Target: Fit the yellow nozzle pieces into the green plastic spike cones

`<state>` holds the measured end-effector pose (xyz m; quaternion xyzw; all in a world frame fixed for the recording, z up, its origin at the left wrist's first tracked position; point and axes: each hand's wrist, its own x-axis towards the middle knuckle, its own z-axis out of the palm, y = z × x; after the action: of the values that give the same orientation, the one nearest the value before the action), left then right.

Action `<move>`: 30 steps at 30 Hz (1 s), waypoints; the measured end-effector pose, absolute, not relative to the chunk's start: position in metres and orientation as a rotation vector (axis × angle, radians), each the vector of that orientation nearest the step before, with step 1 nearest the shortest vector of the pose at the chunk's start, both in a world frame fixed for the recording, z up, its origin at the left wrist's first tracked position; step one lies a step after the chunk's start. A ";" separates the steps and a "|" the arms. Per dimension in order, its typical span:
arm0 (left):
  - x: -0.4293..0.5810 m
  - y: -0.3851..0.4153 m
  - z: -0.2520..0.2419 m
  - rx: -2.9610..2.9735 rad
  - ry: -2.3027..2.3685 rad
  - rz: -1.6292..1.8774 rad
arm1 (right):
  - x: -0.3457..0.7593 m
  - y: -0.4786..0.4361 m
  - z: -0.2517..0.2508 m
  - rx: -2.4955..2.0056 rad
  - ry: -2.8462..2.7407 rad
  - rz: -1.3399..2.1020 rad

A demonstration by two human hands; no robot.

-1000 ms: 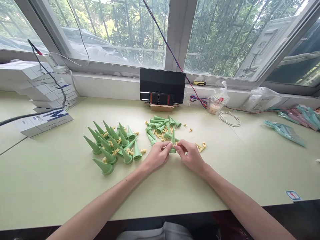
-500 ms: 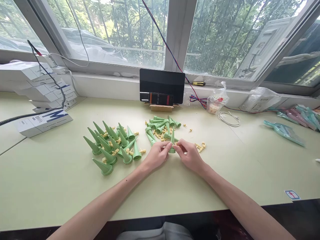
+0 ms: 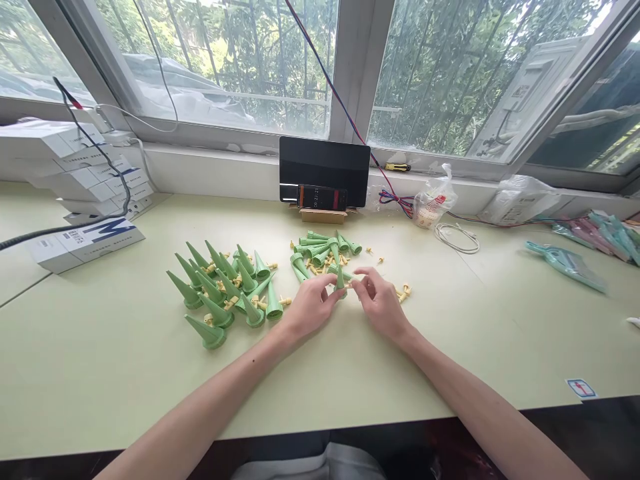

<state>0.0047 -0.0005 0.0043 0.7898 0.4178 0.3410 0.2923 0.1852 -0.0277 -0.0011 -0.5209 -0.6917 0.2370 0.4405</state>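
Note:
My left hand (image 3: 315,301) grips a green cone (image 3: 340,279) that stands point up near the middle of the table. Just right of it, my right hand (image 3: 377,300) pinches a small yellow piece (image 3: 349,285) at the cone's side. Behind both hands lies a pile of green cones (image 3: 313,252) with small yellow pieces (image 3: 320,268) among them. A group of green cones with yellow pieces at their sides (image 3: 215,313) is to the left. A few yellow pieces (image 3: 405,291) lie beyond my right hand.
A phone (image 3: 323,198) leans on a dark screen (image 3: 325,167) at the back. White boxes (image 3: 90,243) are stacked at the left. A plastic bag (image 3: 434,200), a coiled white cable (image 3: 457,239) and teal packets (image 3: 567,265) are at the right.
The held cone has moved slightly left and up with my left hand. A small gap has opened between the two hands, with the yellow piece now visible there.

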 end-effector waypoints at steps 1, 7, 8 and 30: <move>0.005 0.000 0.002 2.130 1.128 0.914 | 0.186 -0.027 -0.001 -1.308 -1.685 0.582; 0.006 0.003 -0.005 2.199 1.160 0.901 | 0.187 -0.025 -0.002 -1.343 -1.664 0.547; 0.007 0.003 -0.005 2.203 1.160 0.902 | 0.187 -0.025 -0.002 -1.335 -1.677 0.542; 0.010 -0.011 0.003 2.244 0.993 0.941 | 0.284 -0.026 0.030 -2.096 -1.916 0.177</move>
<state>0.0095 -0.0109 0.0030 0.8260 0.3654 0.3462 0.2539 0.2844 -0.0263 0.0301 -0.7287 -0.6659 0.0614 0.1476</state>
